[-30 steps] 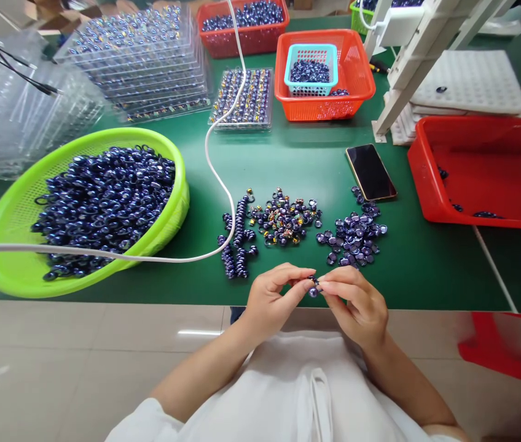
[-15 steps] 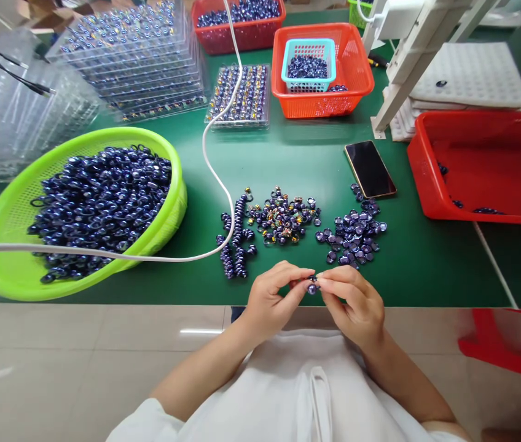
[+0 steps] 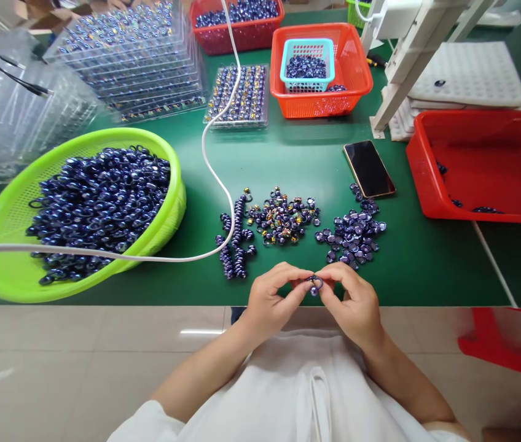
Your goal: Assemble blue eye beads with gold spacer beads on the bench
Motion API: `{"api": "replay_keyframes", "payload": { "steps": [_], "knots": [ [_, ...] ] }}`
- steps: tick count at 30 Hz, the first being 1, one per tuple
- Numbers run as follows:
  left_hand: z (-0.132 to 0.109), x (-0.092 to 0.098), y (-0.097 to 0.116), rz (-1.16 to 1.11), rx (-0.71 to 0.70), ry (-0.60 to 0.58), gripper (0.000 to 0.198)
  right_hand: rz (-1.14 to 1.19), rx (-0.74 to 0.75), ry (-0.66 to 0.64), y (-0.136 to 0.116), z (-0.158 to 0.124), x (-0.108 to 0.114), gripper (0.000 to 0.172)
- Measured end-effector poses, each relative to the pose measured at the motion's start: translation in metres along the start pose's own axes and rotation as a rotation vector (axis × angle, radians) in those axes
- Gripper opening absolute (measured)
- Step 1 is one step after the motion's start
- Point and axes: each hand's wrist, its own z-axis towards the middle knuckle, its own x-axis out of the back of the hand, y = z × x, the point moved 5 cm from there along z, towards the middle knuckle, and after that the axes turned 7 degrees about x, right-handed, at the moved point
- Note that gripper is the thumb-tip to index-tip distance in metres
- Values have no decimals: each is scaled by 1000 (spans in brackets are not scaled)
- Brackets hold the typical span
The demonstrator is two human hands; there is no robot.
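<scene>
A small, shiny dark-blue ring piece with a round bead [image 3: 314, 291] is pinched between my two hands, just over the table's front edge. My left hand [image 3: 267, 301] has thumb and forefinger closed on its left side. On the opposite side, the thumb and fingers of my right hand [image 3: 355, 307] close at the ring's edge. Beyond my fingers lies a loose pile of dark-blue pieces with gold parts [image 3: 283, 216]. To its right are flat dark-blue pieces [image 3: 355, 236], and to its left are rows of stacked dark-blue pieces [image 3: 238, 242].
A green basket [image 3: 175, 184] of dark-blue rings stands left, crossed by a white cable [image 3: 212, 169]. Clear trays [image 3: 145, 98] of beads are stacked behind. Red baskets [image 3: 357, 92] stand at the back, a phone [image 3: 370, 169] and a red bin [image 3: 426, 190] to the right.
The ring piece has turned so that its loop shows more openly between my fingers. My right-hand fingers have shifted slightly and bunched closer together. The left hand is nearly still.
</scene>
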Motion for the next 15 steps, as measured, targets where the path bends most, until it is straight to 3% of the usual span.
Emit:
{"api": "replay_keyframes", "payload": {
  "steps": [15],
  "knots": [
    [-3,-3,-2,-6,35,-1,8,15,-47,7,1,-5,-3,14]
  ]
}}
